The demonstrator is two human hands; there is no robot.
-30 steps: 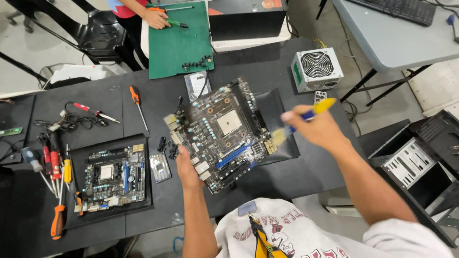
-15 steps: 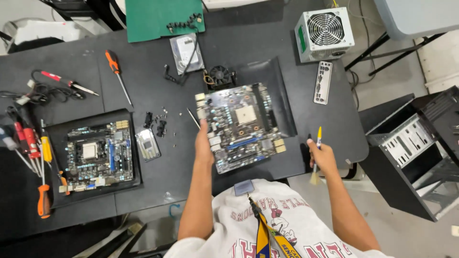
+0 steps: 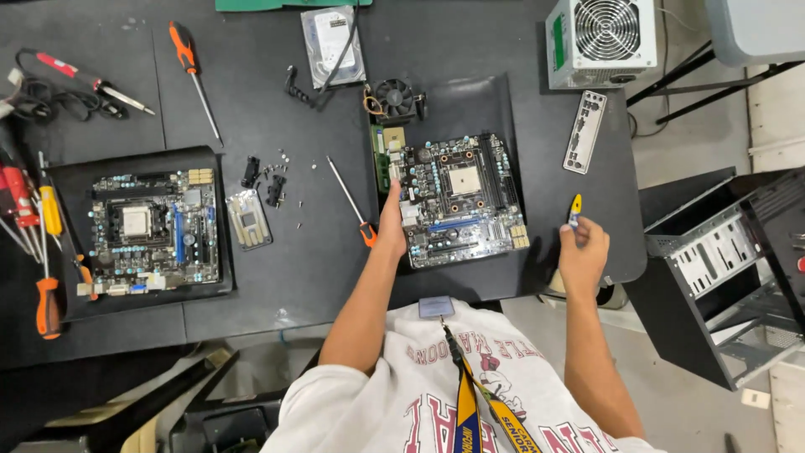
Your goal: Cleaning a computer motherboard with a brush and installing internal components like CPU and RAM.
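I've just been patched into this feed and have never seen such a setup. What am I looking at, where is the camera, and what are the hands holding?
There is no machine here: a person works with two bare hands, and the single camera sits on their head, looking straight down at a dark table.

The left hand rests on the left edge of a motherboard lying on a black mat. The right hand, to the right of the board, grips a small tool with a yellow handle; its working end is hidden.

Around them: a second motherboard at left, screwdrivers, loose screws, a small fan, a hard drive, a power supply, a metal port plate, and an open computer case off the table at right.
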